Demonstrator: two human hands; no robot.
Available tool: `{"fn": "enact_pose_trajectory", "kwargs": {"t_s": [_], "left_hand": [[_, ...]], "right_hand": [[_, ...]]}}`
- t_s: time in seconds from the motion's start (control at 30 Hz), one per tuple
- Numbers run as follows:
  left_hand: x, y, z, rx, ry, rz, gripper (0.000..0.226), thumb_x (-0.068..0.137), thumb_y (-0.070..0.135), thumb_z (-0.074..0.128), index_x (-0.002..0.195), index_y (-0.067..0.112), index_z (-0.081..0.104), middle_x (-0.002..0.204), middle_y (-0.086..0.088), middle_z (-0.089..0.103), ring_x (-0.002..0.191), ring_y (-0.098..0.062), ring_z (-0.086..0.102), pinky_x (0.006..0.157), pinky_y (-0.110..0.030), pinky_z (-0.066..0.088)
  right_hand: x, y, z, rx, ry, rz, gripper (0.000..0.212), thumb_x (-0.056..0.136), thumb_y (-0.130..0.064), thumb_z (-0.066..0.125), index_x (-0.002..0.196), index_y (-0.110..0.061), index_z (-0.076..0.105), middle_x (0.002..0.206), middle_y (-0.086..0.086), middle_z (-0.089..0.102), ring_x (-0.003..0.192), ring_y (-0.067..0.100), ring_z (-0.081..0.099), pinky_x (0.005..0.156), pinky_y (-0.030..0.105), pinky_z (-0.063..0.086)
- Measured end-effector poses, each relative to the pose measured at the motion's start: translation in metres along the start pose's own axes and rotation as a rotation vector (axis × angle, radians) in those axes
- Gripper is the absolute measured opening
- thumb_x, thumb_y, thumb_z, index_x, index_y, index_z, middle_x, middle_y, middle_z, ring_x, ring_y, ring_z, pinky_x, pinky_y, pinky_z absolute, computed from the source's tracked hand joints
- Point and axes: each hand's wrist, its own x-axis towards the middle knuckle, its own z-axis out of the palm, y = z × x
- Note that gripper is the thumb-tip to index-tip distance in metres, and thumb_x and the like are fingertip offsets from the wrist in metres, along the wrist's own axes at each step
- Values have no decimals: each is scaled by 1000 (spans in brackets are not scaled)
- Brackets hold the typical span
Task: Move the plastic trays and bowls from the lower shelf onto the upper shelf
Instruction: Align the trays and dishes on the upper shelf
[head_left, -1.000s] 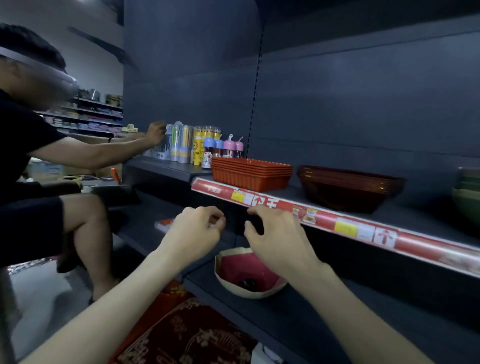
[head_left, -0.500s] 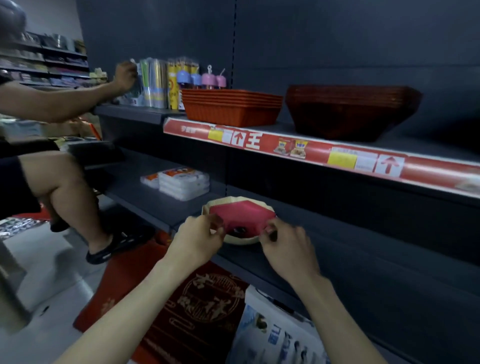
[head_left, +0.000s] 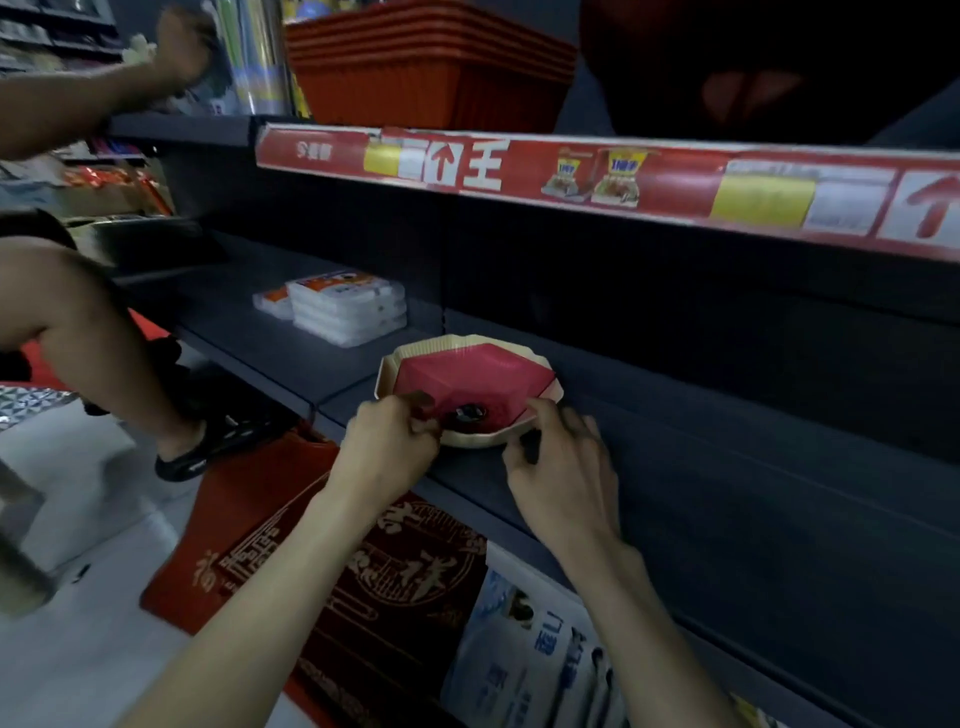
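Evidently, the fingers (head_left: 421, 404) of the left hand (head_left: 387, 447) were curled and pinching the rim of the bowl (head_left: 472, 371) at its 7 o'clock. The right hand (head_left: 563, 467) had its thumb over the rim at 5 o'clock and the other fingers bent beneath it. Their contact under the edge was hidden, but a pinch was judged likely.

The bowl sat flat near the front edge of the lower shelf (head_left: 675, 415), between the two hands. It was shallow and faceted, red inside with a cream scalloped rim. A small dark item lay in its bottom; what it was could not be told.

Assessment: thin moulded plastic, light, fairly stiff, likely to flex at the rim and smooth enough to slip. A two-sided hold on opposite points of the rim, with the bowl kept level, was judged sound, since the loose item could slide.

The upper shelf (head_left: 519, 171) lay at 12 o'clock, with stacked trays (head_left: 426, 73) already on it.
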Motion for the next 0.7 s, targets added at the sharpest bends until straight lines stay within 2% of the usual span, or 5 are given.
{"fn": "enact_pose_trajectory", "kwargs": {"t_s": [0.17, 0.27, 0.4, 0.53, 0.7], "left_hand": [[5, -9, 9, 17, 71, 67, 18, 89, 13, 58, 89, 15, 76, 85, -6, 70, 74, -25, 65, 67, -41, 56], [4, -11, 14, 15, 96, 108, 22, 89, 10, 59, 95, 21, 78, 103, -4, 66, 87, -26, 64, 73, -34, 51], [-4, -17, 23, 47, 68, 118, 33, 92, 13, 65, 123, 21, 73, 127, -2, 55, 104, -27, 62, 84, -35, 51], [-6, -19, 27, 50, 74, 152, 36, 94, 11, 65, 128, 23, 69, 119, 7, 41, 105, -25, 58, 83, -29, 41], [-5, -19, 31, 37, 59, 100, 42, 96, 20, 65, 138, 21, 64, 130, 0, 43, 109, -31, 62, 88, -33, 50]], "right_hand": [[6, 13, 20, -25, -20, -3, 43, 104, -36, 56, 146, -31, 52, 140, -1, 56, 126, 23, 48, 92, 37, 46], [8, 14, 34, -36, -47, -10, 45, 105, -44, 51, 150, -35, 48, 148, -4, 51, 133, 23, 45, 101, 41, 46], [12, 16, 46, -80, -74, -56, 47, 106, -51, 44, 152, -39, 44, 151, -5, 48, 135, 22, 44, 106, 45, 44], [15, 20, 51, -112, 26, -106, 36, 106, -46, 48, 135, -31, 59, 136, -4, 63, 123, 22, 53, 96, 42, 47], [15, 19, 58, -30, 160, -117, 21, 103, -43, 60, 110, -25, 69, 108, -5, 71, 102, 18, 61, 68, 32, 44]]}}
